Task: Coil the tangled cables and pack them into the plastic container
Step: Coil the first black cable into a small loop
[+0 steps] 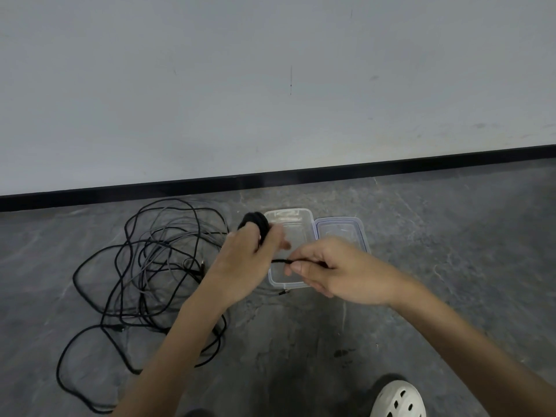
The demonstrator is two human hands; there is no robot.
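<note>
The left hand point(243, 260) grips a black coil point(255, 224), apparently; the right hand point(328, 272) pinches its loose cable end point(281, 260).

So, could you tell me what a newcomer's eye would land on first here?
Probably the hands at centre: the left hand grips a black coil while the right hand pinches its loose end. To the left, tangled cables sprawl on the floor; just beyond the hands sit the plastic container and its lid.

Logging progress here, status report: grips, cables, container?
Left grip holds black coil; right grip pinches its tail end. Container open, lid beside it. Tangled cables lie on floor, left of container; nothing blocking.
</note>
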